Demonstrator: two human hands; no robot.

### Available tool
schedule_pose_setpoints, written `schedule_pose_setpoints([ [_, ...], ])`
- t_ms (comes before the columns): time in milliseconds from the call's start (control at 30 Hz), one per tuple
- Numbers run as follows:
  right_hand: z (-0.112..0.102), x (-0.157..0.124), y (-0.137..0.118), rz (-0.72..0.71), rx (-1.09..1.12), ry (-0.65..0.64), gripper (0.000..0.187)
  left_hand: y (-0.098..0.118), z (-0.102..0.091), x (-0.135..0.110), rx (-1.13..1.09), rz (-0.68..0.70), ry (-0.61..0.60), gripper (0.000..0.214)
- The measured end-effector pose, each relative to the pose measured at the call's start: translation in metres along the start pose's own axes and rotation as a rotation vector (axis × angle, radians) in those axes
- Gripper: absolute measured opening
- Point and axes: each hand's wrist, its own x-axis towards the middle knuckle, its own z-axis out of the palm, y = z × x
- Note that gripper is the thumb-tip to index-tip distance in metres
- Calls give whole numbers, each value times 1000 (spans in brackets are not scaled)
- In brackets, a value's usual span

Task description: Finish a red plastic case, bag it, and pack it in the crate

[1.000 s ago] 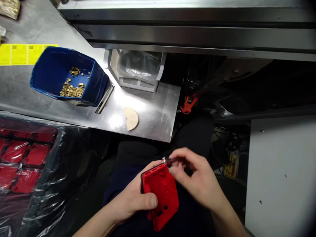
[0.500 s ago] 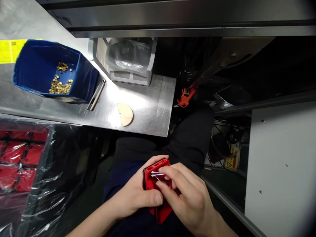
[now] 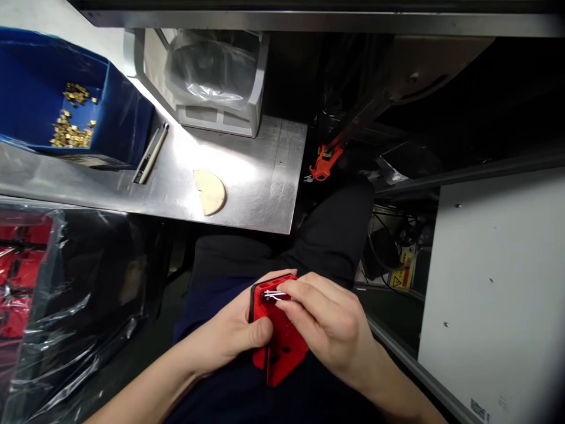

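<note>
A red plastic housing with a black edge (image 3: 285, 347) is held over my lap, its hollow side facing up. My left hand (image 3: 241, 330) wraps around its left side, with the thumb on the near rim. Between the thumb and fingertips of my right hand (image 3: 331, 318) is a small shiny metal piece (image 3: 272, 294), thin like a wire spring. The far end of that piece lies inside the upper end of the housing, against a dark part there. My right fingers hide the rest of it.
On the metal bench (image 3: 260, 203) stand a blue bin (image 3: 126, 112) of small brass pieces and a grey bin (image 3: 256, 112) with a plastic bag. A pen (image 3: 152, 154) and a part-round tan disc (image 3: 210, 193) lie nearby. Left is a plastic-lined crate (image 3: 88, 271) of red parts; an orange tool (image 3: 325, 163) hangs ahead.
The view has shifted, so the bench and bins appear farther left and higher. My left thumb has moved back toward the housing's edge, showing more of its inside. My right hand keeps its pinch.
</note>
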Motion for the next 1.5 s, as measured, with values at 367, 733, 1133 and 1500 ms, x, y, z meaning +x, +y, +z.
schedule_pose_setpoints([
  [367, -10, 2, 11, -203, -177, -45, 23, -5, -5, 1, -172, -20, 7, 85],
  [733, -1, 6, 12, -324, -274, -54, 22, -7, -8, 2, -137, -26, -11, 91],
  [1133, 0, 2, 1, 104, 76, 191, 24, -2, -5, 3, -193, 40, -79, 88],
  [1500, 29, -10, -29, 528, 283, 54, 15, -9, 0, -3, -120, 197, 70, 97],
])
